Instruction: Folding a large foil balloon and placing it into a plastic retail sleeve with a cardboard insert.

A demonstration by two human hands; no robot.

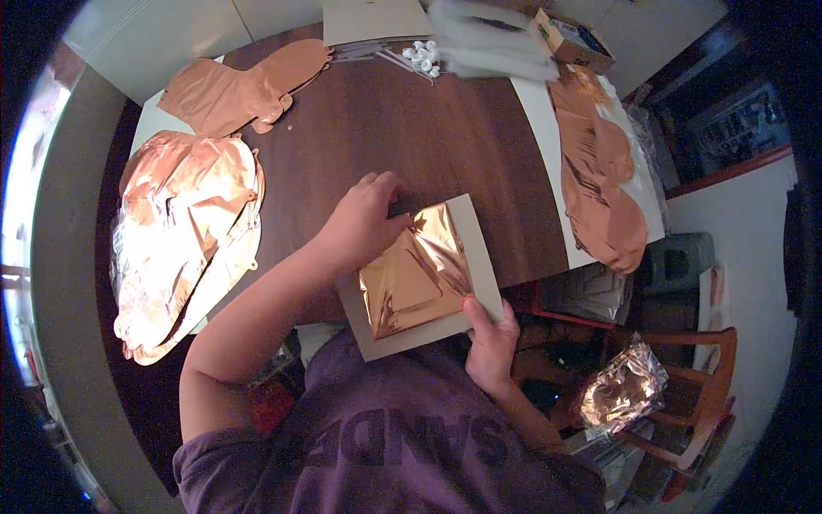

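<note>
A folded rose-gold foil balloon (419, 270) lies on a grey card (484, 257) at the near edge of the dark wooden table (411, 128). My left hand (364, 224) presses down on the upper left part of the foil, fingers curled over its edge. Below it, my right hand (490, 338) grips the card's lower right corner, thumb on top of the card.
A heap of flat rose-gold foil balloons (184, 231) lies at the left, another balloon (235, 90) at the far left. More foil pieces (599, 184) lie on a white sheet at the right. Small white parts (422, 56) and a cardboard box (569, 38) sit at the back. A wooden chair (685, 403) carries a crumpled foil bag (623, 390).
</note>
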